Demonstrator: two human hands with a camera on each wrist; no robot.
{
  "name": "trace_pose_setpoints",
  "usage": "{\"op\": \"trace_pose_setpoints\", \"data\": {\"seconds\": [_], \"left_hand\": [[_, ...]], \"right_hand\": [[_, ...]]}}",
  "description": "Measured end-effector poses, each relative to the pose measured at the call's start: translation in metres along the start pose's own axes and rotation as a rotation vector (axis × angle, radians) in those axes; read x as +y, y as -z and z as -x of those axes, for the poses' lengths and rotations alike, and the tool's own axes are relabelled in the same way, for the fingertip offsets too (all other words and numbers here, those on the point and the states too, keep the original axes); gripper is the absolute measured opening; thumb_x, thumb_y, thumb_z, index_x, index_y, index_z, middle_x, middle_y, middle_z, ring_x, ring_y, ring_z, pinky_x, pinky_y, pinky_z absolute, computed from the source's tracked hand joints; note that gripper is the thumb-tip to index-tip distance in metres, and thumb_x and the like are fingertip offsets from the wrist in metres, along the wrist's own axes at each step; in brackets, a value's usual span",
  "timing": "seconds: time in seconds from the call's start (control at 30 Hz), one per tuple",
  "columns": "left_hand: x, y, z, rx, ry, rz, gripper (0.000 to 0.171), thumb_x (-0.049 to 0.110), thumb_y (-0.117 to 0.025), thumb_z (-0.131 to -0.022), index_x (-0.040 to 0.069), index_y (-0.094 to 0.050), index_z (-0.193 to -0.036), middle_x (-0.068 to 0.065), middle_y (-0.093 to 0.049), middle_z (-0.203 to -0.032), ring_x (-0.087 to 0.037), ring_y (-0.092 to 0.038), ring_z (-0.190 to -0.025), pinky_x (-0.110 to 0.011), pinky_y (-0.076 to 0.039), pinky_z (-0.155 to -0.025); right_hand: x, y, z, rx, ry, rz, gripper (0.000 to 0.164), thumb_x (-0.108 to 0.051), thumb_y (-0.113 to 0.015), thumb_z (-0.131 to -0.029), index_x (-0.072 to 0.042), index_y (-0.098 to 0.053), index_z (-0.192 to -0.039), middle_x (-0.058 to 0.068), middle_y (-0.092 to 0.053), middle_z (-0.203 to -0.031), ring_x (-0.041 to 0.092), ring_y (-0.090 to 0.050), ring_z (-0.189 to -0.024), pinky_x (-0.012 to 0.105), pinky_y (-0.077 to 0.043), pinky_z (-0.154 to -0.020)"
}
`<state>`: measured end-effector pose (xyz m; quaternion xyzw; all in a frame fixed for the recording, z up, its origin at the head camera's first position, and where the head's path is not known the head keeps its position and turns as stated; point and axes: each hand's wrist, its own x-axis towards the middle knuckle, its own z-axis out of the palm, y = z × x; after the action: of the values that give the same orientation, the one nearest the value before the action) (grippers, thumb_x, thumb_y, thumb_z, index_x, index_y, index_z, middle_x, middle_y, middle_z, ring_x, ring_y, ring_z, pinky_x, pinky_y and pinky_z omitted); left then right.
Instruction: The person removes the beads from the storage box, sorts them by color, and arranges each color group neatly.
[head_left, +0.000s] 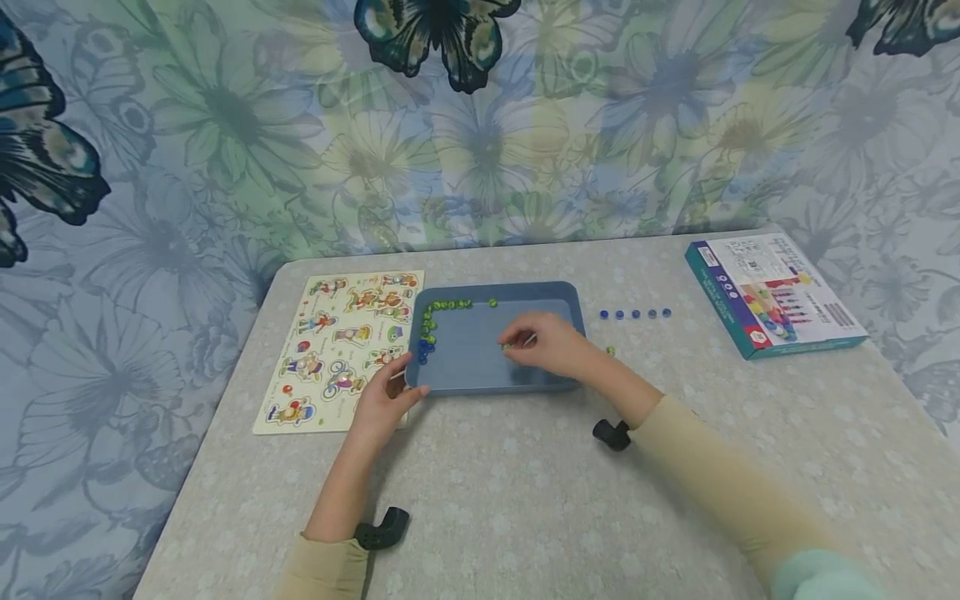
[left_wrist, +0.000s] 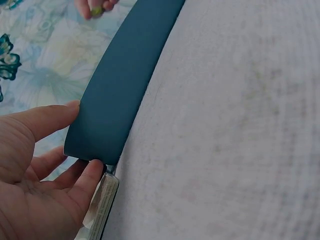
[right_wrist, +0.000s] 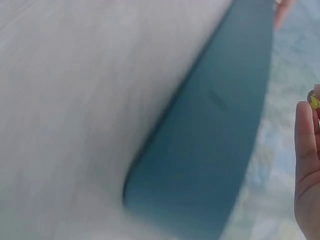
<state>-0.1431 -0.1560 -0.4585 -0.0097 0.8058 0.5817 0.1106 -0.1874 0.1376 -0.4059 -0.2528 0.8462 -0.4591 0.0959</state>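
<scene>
A blue-grey tray (head_left: 487, 385) lies on the table. My left hand (head_left: 381, 404) grips its front left corner; in the left wrist view the thumb (left_wrist: 57, 117) lies along the tray wall (left_wrist: 112, 95), with the other fingers around the corner. Over the right half of the tray, my right hand (head_left: 551, 343) pinches a small yellow-green glass marble (right_wrist: 313, 100) between thumb and fingertips. Green marbles (head_left: 440, 306) line the tray's back left edges, with one (head_left: 492, 302) apart from them. Several blue marbles (head_left: 424, 350) sit below the green ones along the left side.
To the tray's right, several blue marbles (head_left: 636, 314) form a row, and a green marble (head_left: 611, 351) lies near my right wrist. A picture puzzle board (head_left: 315, 383) reaches under my left hand. At the back right lies a flat colourful box (head_left: 780, 292).
</scene>
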Motion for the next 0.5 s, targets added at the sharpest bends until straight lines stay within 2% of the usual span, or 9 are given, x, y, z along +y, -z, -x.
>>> {"op": "trace_pose_setpoints", "data": {"seconds": [0.2,0.4,0.5], "left_hand": [[0.001,0.000,0.000,-0.001,-0.007,-0.004,0.066,0.019,-0.068,-0.087,0.014,-0.035,-0.144,-0.011,-0.032,-0.148,-0.031,-0.034,-0.133,-0.042,-0.040,-0.102],[-0.001,-0.001,0.000,-0.005,-0.001,0.017,0.065,0.018,-0.067,-0.087,0.016,-0.036,-0.144,-0.010,-0.032,-0.147,-0.029,-0.033,-0.134,-0.042,-0.040,-0.101],[-0.001,-0.001,0.001,-0.005,-0.002,0.019,0.065,0.018,-0.067,-0.088,0.016,-0.035,-0.144,-0.010,-0.031,-0.148,-0.029,-0.032,-0.134,-0.042,-0.040,-0.101]], "right_hand": [[0.013,0.042,0.032,0.128,-0.024,0.048,0.013,-0.017,-0.067,-0.087,-0.014,-0.069,-0.100,0.000,-0.063,-0.097,0.013,-0.060,-0.086,0.027,-0.053,-0.073],[0.042,0.077,0.066,0.218,-0.119,0.110,0.017,-0.020,-0.065,-0.089,-0.010,-0.069,-0.103,0.003,-0.064,-0.100,0.017,-0.059,-0.088,0.027,-0.054,-0.073],[0.061,0.088,0.080,0.228,-0.182,0.172,0.020,-0.020,-0.065,-0.089,-0.007,-0.069,-0.103,0.004,-0.064,-0.098,0.018,-0.059,-0.087,0.026,-0.053,-0.073]]}}
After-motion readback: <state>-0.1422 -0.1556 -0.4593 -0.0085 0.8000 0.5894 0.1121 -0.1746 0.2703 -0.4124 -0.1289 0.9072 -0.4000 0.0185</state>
